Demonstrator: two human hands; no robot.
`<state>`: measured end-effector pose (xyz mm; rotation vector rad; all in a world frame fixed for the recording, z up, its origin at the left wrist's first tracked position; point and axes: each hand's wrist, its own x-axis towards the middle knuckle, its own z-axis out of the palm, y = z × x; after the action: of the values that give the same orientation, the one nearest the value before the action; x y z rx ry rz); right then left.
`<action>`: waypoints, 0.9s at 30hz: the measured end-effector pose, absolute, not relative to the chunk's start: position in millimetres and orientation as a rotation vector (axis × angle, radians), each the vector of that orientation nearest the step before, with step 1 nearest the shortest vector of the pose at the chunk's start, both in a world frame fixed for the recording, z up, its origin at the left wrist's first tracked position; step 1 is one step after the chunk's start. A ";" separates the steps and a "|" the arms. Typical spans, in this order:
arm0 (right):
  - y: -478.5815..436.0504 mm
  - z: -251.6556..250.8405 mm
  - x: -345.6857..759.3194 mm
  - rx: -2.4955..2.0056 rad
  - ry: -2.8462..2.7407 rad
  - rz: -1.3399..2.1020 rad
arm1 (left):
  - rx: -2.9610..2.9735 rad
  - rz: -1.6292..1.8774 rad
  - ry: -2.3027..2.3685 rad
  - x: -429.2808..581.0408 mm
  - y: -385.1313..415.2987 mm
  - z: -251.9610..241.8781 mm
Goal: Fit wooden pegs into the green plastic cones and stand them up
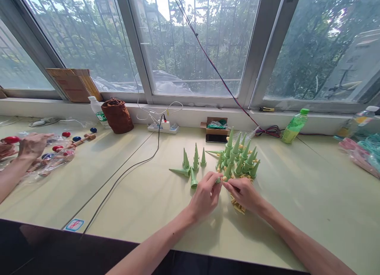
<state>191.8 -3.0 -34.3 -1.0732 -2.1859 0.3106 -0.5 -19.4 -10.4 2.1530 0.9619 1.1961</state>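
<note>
My left hand (pixel 206 193) is closed around a green plastic spike, with only a bit of green (pixel 218 180) showing at the fingertips. My right hand (pixel 244 193) pinches a small yellow piece (pixel 224 179) against the end of that spike; the fingers hide how the two meet. Just beyond my hands stands a dense cluster of green cone-shaped spikes (pixel 234 151), mostly points up. Small yellow pieces (pixel 238 205) are heaped beside and partly under my right hand. To the left is a looser group of green spikes (pixel 196 158), some upright, one lying down (pixel 180 171).
At far left, another person's hand (pixel 34 144) is among red and blue balls and clear bags. A black cable (pixel 130 160) crosses the table from a power strip (pixel 163 127). Along the back are a brown pouch (pixel 118 115), a small box (pixel 217 124) and a green bottle (pixel 295 126).
</note>
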 end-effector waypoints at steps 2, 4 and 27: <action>-3.7 -33.8 192.1 -1.069 -2.194 0.333 | 2.218 1.159 0.987 -1.6 -22.0 -7.4; -4.6 -33.0 192.3 -1.061 -2.201 0.347 | 2.293 1.111 1.019 -3.0 -25.8 -0.8; -7.2 -29.7 190.4 -1.081 -2.207 0.427 | 2.014 1.566 1.442 -95.7 68.2 95.4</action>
<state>190.4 -7.2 -29.7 -1.0810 -2.2073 0.4268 -95.7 68.2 95.4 2.0142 1.4421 1.5662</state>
